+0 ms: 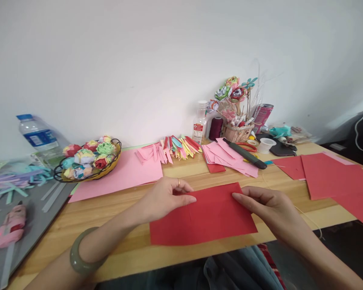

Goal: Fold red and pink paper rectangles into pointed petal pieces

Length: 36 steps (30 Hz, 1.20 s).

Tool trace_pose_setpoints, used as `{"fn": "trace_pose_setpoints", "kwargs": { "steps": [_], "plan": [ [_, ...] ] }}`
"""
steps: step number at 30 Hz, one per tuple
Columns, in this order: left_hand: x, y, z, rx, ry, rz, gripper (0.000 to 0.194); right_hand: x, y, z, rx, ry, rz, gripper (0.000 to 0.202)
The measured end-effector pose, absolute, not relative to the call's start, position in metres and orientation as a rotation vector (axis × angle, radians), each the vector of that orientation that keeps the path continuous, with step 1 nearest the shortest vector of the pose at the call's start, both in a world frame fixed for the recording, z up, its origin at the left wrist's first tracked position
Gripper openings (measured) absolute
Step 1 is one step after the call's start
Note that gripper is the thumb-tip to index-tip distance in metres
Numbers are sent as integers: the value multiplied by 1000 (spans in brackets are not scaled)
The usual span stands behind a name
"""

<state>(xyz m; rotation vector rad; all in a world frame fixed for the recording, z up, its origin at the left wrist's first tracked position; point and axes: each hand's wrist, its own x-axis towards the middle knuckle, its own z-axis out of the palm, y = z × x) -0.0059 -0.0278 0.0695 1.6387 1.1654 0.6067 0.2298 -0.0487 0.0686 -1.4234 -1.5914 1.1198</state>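
A sheet of red paper (208, 219) is held between my two hands, tilted over the front edge of the wooden table. A faint crease runs down it left of its middle. My left hand (167, 197) pinches its upper left edge, thumb on the near face and fingers behind. At the upper right corner, my right hand (264, 201) grips it the same way, with the fingers partly hidden by the sheet. More red paper (332, 175) lies to the right of my right hand.
Behind the sheet lie pink paper pieces (230, 159) with a dark-handled cutter (245, 153) on top. A basket of paper flowers (89, 161) and a water bottle (38, 137) stand left. A pink glue gun (9, 229) rests on a grey mat (33, 219). A flower pot (237, 131) stands behind.
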Motion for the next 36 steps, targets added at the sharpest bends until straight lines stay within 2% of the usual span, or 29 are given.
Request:
{"fn": "trace_pose_setpoints", "kwargs": {
  "steps": [9,25,36],
  "plan": [
    [-6,-31,76,1656,1219,569,24,232,-49,64,-1414,-1594,1046,39],
    [-6,-31,73,1650,1244,555,20,230,-51,69,-1400,-1663,947,48],
    [-6,-30,71,1669,1266,522,26,231,-54,69,-1418,-1695,926,47]
  ]
}}
